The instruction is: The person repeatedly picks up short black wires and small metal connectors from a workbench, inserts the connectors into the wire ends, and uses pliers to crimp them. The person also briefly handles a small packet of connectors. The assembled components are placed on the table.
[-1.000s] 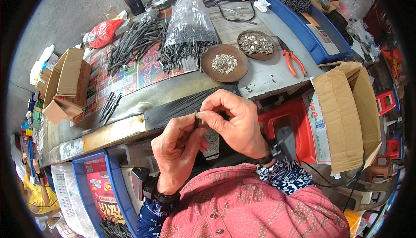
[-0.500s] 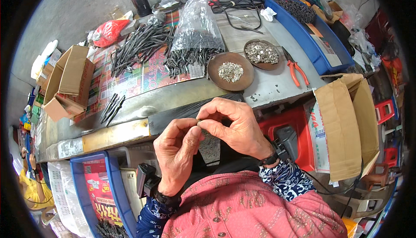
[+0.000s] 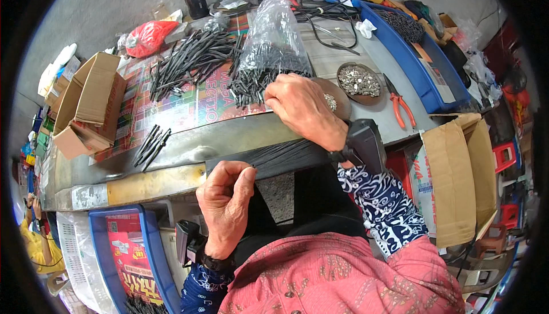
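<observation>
My left hand (image 3: 227,199) is in front of the bench edge, thumb and forefinger pinched together on a small dark piece (image 3: 253,166) too tiny to name. Out over the bench, my right hand (image 3: 306,108) reaches with curled fingers to the near end of a pile of thin black strips (image 3: 246,88). These strips spill from a clear plastic bag (image 3: 271,31). Whatever its fingertips hold is hidden. Partly behind that hand sits a round brown dish (image 3: 342,105) of small silvery metal pieces (image 3: 330,102).
A second dish (image 3: 359,98) of metal bits stands beside red-handled pliers (image 3: 400,105). More black strips (image 3: 191,59) lie at back left, with a few (image 3: 151,148) nearer. Cardboard boxes (image 3: 94,105) (image 3: 457,182) flank me. Blue trays (image 3: 420,56) (image 3: 150,239) stand at right and lower left.
My hands have parted. My right hand has moved up and forward to the black strips, passing in front of the brown dish. My left hand stays low, still pinched.
</observation>
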`<state>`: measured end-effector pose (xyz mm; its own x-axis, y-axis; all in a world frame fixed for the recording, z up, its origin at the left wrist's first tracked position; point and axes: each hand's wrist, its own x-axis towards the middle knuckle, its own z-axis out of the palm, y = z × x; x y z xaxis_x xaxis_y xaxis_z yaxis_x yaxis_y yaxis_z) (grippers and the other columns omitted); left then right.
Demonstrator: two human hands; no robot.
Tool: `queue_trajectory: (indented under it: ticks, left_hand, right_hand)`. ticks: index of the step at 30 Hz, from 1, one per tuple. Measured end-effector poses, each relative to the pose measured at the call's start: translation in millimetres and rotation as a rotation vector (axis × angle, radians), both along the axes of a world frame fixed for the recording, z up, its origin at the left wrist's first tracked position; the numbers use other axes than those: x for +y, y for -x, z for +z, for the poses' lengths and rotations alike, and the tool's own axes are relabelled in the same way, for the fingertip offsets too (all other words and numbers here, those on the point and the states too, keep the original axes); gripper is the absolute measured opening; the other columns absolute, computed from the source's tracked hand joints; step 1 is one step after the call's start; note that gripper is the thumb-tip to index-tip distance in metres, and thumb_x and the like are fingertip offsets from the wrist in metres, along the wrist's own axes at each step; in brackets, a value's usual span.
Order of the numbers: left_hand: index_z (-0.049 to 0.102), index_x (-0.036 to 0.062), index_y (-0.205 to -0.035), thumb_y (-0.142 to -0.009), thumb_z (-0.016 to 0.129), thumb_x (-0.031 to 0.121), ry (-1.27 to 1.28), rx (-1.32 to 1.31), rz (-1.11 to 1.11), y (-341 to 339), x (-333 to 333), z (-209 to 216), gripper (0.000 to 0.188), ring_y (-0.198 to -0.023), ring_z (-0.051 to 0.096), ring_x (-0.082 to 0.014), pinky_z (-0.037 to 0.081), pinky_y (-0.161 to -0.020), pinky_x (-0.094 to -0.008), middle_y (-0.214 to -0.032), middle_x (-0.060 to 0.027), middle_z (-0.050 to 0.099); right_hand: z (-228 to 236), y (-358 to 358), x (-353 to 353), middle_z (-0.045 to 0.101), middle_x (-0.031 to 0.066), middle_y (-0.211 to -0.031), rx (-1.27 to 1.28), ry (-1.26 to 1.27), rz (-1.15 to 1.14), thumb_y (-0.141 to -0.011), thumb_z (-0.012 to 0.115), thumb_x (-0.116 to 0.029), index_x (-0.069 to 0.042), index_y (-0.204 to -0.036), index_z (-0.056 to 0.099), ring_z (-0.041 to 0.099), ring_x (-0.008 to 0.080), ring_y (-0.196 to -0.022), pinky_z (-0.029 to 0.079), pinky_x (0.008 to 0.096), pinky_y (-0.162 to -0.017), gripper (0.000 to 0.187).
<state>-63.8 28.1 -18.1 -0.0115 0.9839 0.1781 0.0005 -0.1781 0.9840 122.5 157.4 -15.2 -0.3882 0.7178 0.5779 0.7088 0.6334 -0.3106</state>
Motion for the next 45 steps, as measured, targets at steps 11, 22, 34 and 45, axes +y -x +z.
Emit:
queue_trajectory:
  ticks: [11, 22, 34, 45]
  left_hand:
    - [0.062, -0.0010, -0.089, -0.092, 0.065, 0.006, 0.053, -0.040, 0.018, 10.8, 9.6, -10.4, 0.008, -0.060, 0.049, -0.0024, 0.039, -0.054, -0.0178, -0.070, 0.0030, 0.055]
    - [0.063, -0.0007, -0.089, -0.092, 0.065, 0.007, 0.064, -0.039, 0.009, 11.0, 8.9, -8.9, 0.009, -0.060, 0.050, -0.0020, 0.040, -0.055, -0.0173, -0.070, 0.0035, 0.056]
    - [0.063, -0.0011, -0.090, -0.093, 0.065, 0.009, 0.079, -0.053, 0.002, 12.3, 8.8, -9.6, 0.010, -0.062, 0.052, -0.0030, 0.042, -0.057, -0.0178, -0.072, 0.0025, 0.057]
    - [0.063, 0.0002, -0.092, -0.093, 0.065, 0.012, 0.088, -0.123, -0.026, 11.1, 1.3, -4.3, 0.012, -0.060, 0.050, -0.0022, 0.038, -0.054, -0.0172, -0.069, 0.0031, 0.056]
  right_hand:
    - [-12.4, 19.5, 36.9, 0.064, 0.0138, -0.080, -0.252, 0.055, -0.120, -0.082, 0.062, -0.023, -0.003, -0.075, 0.065, 0.062, 0.0339, -0.085, 0.044, 0.0477, -0.074, 0.021]
    - [-5.6, 30.1, 33.6, 0.064, 0.0202, -0.071, -0.173, 0.166, -0.174, -0.075, 0.064, -0.024, -0.001, -0.070, 0.065, 0.063, 0.0391, -0.071, 0.047, 0.0484, -0.067, 0.024]
    - [-4.6, 25.2, 30.5, 0.064, 0.0213, -0.070, -0.173, 0.222, -0.204, -0.070, 0.065, -0.019, 0.000, -0.071, 0.066, 0.064, 0.0397, -0.071, 0.050, 0.0469, -0.067, 0.019]
    - [10.6, 10.3, 1.6, 0.067, 0.0158, -0.076, 0.216, 0.288, 0.050, -0.078, 0.066, -0.007, 0.001, -0.089, 0.065, 0.066, 0.0248, -0.069, 0.051, 0.0345, -0.065, 0.013]
